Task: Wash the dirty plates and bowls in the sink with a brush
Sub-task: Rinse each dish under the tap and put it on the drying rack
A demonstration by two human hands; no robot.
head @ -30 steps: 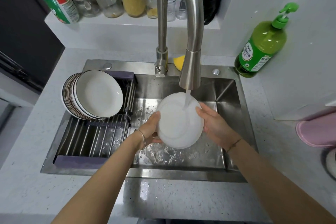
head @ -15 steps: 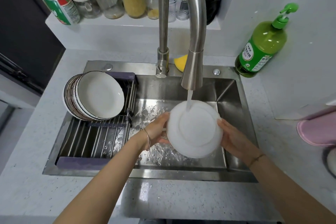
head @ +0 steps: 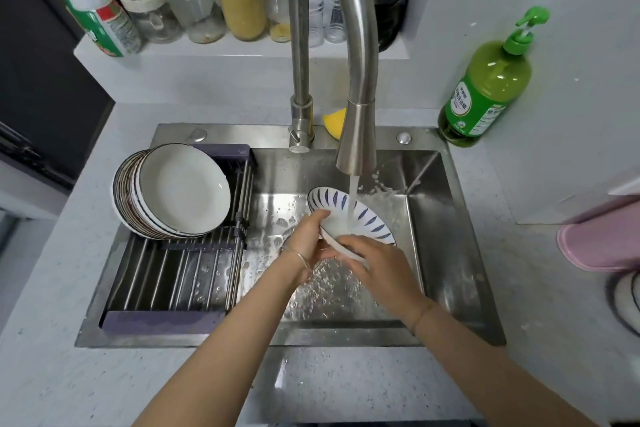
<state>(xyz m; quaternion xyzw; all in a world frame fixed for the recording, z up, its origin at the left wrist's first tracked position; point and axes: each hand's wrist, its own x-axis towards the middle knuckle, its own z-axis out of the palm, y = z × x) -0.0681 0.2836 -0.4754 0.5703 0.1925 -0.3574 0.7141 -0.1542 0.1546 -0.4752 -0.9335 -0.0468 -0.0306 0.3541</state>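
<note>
Left hand (head: 306, 236), right hand (head: 375, 262) fingers grip patterned plate (head: 360, 218) under running tap (head: 356, 135); plate stack (head: 173, 191) on rack (head: 173, 274) looks washed; task likely near finish.

Plate (head: 367, 215), centre: white, blue leaf dashes radiating inside the rim.
Stack (head: 183, 189), 9 o'clock: white, dark blue rims.
Rack (head: 162, 321), 8 o'clock: steel bars, dull purple ends.
Sink (head: 467, 253): silver.
Bottle (head: 488, 87), 2 o'clock: green, green-and-white label.
Sponge (head: 335, 121), 12 o'clock: yellow.
Counter (head: 52, 374): white, grey-speckled.
</note>
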